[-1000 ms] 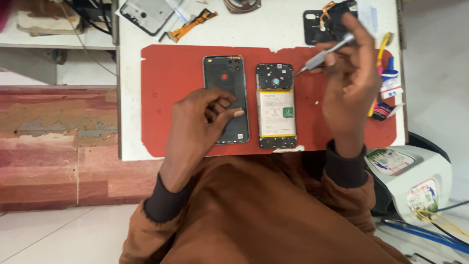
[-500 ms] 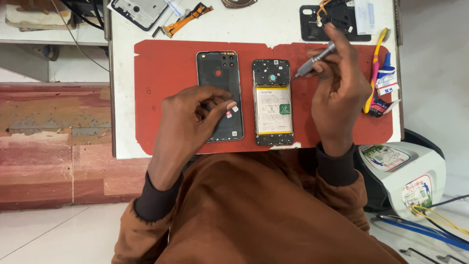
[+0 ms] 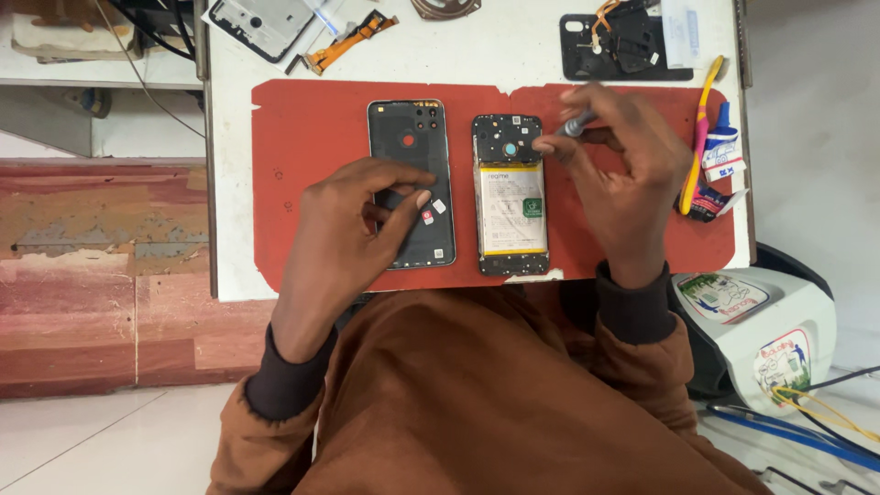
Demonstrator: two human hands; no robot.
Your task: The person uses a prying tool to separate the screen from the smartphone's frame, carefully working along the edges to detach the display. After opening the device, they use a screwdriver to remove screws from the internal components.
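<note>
An opened phone point(image 3: 510, 194) with its white and yellow battery showing lies on a red work mat point(image 3: 302, 137). Left of it lies the dark phone back cover point(image 3: 409, 156). My left hand point(image 3: 353, 229) rests on the lower part of that cover, thumb and fingers pinched together, with two tiny chips beside the fingertips; whether it holds anything is unclear. My right hand point(image 3: 619, 174) grips a grey screwdriver point(image 3: 576, 126), its tip down by the phone's upper end.
A white table point(image 3: 477, 46) carries a black phone frame point(image 3: 623, 46) at the back right, another phone part point(image 3: 261, 23) and an orange flex cable point(image 3: 348, 41) at the back left. A yellow toothbrush point(image 3: 701, 128) and glue tube point(image 3: 720, 151) lie at the mat's right edge.
My right hand has swung the screwdriver down from a raised position toward the top of the opened phone. My left hand stays on the back cover.
</note>
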